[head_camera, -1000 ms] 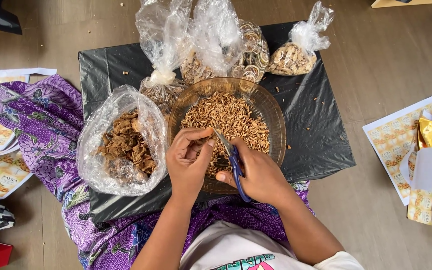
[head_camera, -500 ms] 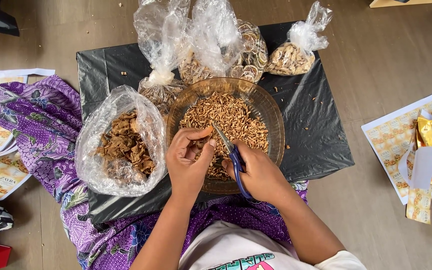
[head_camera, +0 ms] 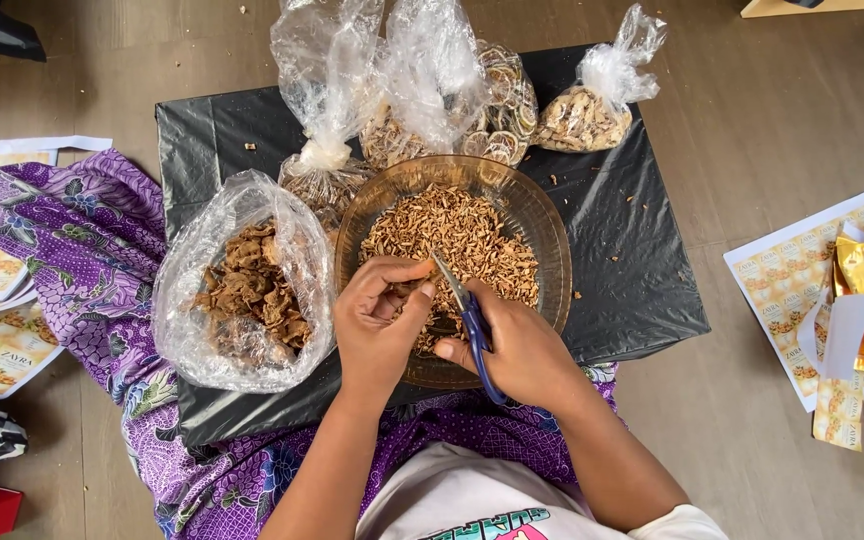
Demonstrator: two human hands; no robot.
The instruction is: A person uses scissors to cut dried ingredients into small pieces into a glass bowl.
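Head: R hand w/ blue-handled scissors, glass bowl.

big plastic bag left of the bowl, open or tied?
Open. The clear bag lies with its mouth spread wide, brown dried pieces showing inside, no knot. The bags behind the glass bowl are tied; the nearest is knotted at its neck.

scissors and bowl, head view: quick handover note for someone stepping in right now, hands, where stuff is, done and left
Left hand: pinches a small brown dried piece over the glass bowl.
Right hand: grips blue-handled scissors, blades pointing at that piece.
Bowl sits on a black plastic sheet and holds a heap of small cut pieces.
Open clear bag to the left holds larger brown chunks; tied bags stand behind the bowl.
Done: a good heap is cut. Left: the chunks in the open bag.
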